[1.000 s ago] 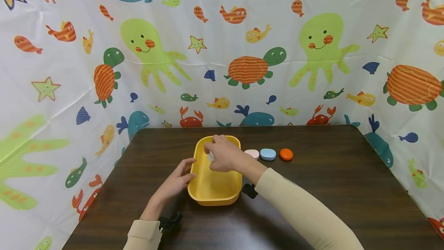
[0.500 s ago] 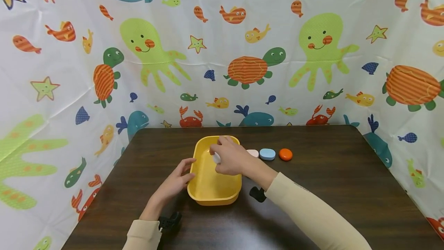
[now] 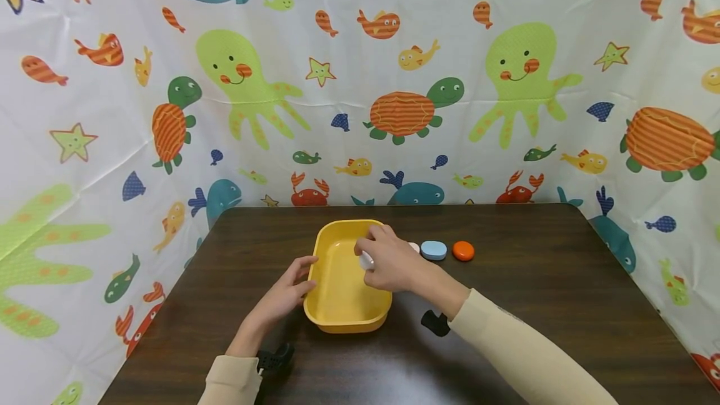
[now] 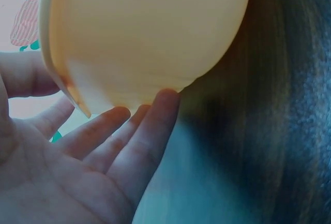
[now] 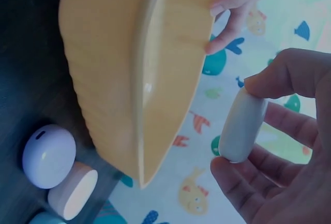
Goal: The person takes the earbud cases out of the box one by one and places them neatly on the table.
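Observation:
A small white rounded oblong piece [image 5: 242, 125] is pinched between the thumb and fingertips of my right hand [image 3: 390, 262]. In the head view the hand hangs over the right side of a yellow plastic bin [image 3: 344, 319], and only part of the white piece shows. My left hand [image 3: 284, 292] rests its fingers against the bin's left side at the rim. Seen from the left wrist, several extended fingers [image 4: 150, 136] touch the bin's outer wall. No objects show in the visible part of the bin's floor.
To the right of the bin, a blue oval piece [image 3: 434, 250] and an orange round piece [image 3: 464, 251] lie on the dark wooden table [image 3: 540, 267]. A pale pink piece [image 3: 415, 247] is partly covered by my right hand. A sea-animal curtain [image 3: 349, 161] hangs behind.
My right hand has moved rightward over the bin, from its middle to its right side, with the white piece held. My left hand and the bin have stayed put.

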Tool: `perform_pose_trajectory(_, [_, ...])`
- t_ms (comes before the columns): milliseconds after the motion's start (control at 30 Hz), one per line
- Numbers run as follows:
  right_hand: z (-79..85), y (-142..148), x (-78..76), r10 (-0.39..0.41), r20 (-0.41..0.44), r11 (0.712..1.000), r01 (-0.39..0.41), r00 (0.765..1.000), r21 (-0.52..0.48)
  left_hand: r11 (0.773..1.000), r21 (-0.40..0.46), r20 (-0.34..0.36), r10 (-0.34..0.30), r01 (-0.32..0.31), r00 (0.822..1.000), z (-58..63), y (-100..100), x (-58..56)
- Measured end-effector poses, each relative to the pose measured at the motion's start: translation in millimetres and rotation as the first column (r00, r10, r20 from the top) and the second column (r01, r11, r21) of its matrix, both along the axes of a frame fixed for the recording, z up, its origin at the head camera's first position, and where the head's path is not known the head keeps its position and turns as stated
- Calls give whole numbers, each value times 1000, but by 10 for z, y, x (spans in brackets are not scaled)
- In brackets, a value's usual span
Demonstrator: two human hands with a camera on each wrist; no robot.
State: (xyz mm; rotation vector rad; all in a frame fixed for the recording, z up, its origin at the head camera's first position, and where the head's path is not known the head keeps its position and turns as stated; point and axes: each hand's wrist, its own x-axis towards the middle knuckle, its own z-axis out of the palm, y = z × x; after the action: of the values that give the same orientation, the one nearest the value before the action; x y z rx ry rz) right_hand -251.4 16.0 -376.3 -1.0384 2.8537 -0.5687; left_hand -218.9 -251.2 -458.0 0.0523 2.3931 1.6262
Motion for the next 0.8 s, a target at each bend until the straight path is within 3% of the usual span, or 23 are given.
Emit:
perform_pose_trajectory(533, [-99,255,51,-85,52,994,88,995,-58,999,20,-13,-30,30,999,26,4,20])
perform_pose_trajectory(800, [-196,442,6,-110,19,993,111,994,-44,999,13,-14,-30,30,999,8,-5,20])
